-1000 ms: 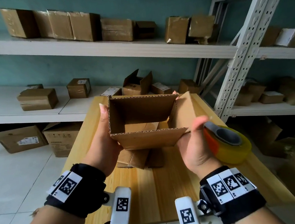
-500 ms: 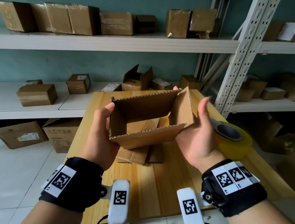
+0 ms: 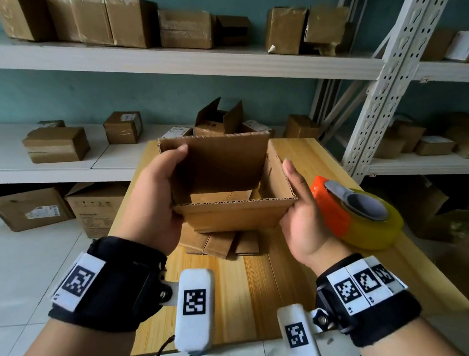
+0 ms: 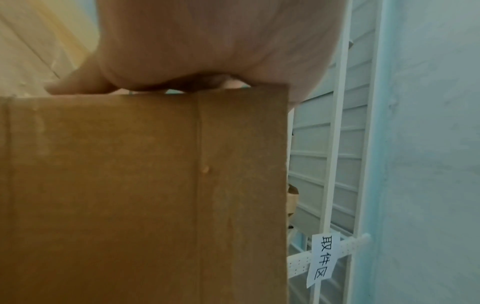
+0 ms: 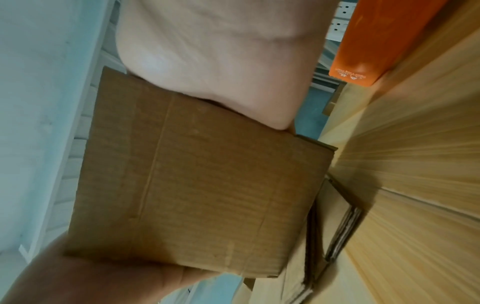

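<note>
Brown corrugated cardboard box (image 3: pixel 231 218): left hand (image 3: pixel 156 201) grips one wall; right hand (image 3: pixel 302 220) touches it, grasp indeterminate; only head view shows interior.

box (image 3: pixel 232 219): plain brown, corrugated edge
tape (image 3: pixel 374 231): yellow roll, orange holder, right of centre
table (image 3: pixel 237 291): pale wood grain
wall (image 3: pixel 78 89): teal
wristbands (image 3: pixel 115 284): black, black-and-white square codes

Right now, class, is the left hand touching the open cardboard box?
Touching. The head view shows the left hand gripping the cardboard box by its left wall, thumb hooked over the rim.
</note>
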### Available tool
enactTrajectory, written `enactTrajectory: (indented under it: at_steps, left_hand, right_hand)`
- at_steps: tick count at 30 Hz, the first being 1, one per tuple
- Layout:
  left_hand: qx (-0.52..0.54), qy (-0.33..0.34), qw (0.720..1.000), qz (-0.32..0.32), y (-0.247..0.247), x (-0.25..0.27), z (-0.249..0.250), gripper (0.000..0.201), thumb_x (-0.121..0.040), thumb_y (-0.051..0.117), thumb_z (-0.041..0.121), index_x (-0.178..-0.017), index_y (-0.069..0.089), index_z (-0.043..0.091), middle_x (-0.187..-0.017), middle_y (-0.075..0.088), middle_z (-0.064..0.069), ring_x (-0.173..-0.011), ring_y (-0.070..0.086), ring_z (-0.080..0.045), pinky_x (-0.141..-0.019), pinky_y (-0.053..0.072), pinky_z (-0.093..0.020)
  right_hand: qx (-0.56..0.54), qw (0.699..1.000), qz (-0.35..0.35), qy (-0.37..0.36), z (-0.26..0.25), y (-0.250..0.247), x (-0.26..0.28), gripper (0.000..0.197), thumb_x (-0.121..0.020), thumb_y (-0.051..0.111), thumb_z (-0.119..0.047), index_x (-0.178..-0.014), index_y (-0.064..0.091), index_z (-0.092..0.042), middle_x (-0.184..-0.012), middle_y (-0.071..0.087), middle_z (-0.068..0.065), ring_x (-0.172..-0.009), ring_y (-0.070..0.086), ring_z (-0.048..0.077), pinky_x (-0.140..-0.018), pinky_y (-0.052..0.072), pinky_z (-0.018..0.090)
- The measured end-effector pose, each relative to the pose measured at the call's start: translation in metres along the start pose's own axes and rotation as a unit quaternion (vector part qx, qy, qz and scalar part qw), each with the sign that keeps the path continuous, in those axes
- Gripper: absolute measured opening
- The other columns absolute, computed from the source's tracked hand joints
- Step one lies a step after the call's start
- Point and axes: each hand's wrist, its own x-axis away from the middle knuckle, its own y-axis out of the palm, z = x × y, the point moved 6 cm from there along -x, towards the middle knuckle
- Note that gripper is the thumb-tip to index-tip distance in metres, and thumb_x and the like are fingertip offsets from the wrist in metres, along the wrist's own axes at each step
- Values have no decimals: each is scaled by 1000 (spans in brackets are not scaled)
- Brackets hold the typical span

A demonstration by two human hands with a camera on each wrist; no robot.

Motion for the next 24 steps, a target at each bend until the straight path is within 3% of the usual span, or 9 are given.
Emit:
enactTrajectory:
  at_steps: [3,6,8,11,13,14,17,21,24]
  left_hand:
    - [17,-32,999,-10,1,-3,2,52,-99,62,56,-134,66,17,-122,77,-8,-109,75,-29,-73,58,-36]
    - [33,-36,998,-45,7,-2,4,53,-101,58,55,-132,68,13,-124,76,-12,-110,75,-30,-74,62,-36]
    - [14,-27,997,-77,11,0,3,60,-102,53,60,-137,66,13,-128,74,-12,-114,74,-31,-85,63,-41]
    - [-19,-11,994,-110,13,1,-1,75,-96,44,74,-142,62,18,-134,71,-9,-121,71,-30,-103,55,-50]
    - [-26,0,993,-114,10,-2,-6,86,-89,42,83,-148,56,23,-142,67,-6,-127,67,-28,-109,52,-53]
    - [-32,7,993,-117,8,-3,-8,90,-86,41,86,-151,53,24,-145,65,-5,-129,66,-27,-110,50,-54]
    - [-39,23,991,-129,4,-5,-13,104,-74,46,89,-154,49,23,-149,61,-7,-135,61,-28,-116,43,-56]
    - [-47,32,985,-165,4,-4,-17,101,-77,52,85,-154,49,20,-152,58,-9,-139,57,-31,-121,36,-57]
    - [-75,15,979,-189,0,-5,-29,92,-78,80,67,-153,48,24,-147,62,-8,-134,60,-31,-111,46,-54]
  right_hand:
    - [-1,1000,-8,25,7,4,1,51,-112,25,3,-110,48,-43,-106,51,-43,-87,47,-41,-83,35,-8]
    - [0,1000,-18,13,17,1,-5,42,-114,30,-6,-120,42,-46,-126,42,-39,-104,38,-44,-92,28,-10]
    - [26,999,-17,-8,14,0,-5,38,-114,35,-13,-122,45,-49,-128,47,-42,-110,39,-42,-98,29,-5]
    - [68,997,-7,-46,9,-4,-8,31,-113,43,-23,-119,50,-53,-117,53,-47,-106,43,-40,-94,34,-4]
    - [47,998,9,-38,9,-7,-11,18,-102,60,-47,-119,61,-54,-125,62,-36,-122,53,-21,-104,43,14]
    - [17,999,20,-18,13,-12,-14,29,-92,66,-55,-120,66,-49,-127,68,-28,-127,59,-6,-103,49,25]
    - [-48,999,4,19,19,-12,-19,40,-93,66,-39,-131,69,-29,-130,73,-1,-119,71,19,-88,60,34]
    - [-54,997,-17,56,20,-14,-18,36,-93,68,-32,-129,72,-29,-126,75,3,-112,74,21,-87,62,36]
    - [-19,995,-18,94,27,-20,-18,40,-94,72,-37,-133,71,-29,-131,73,8,-122,70,28,-108,54,46]
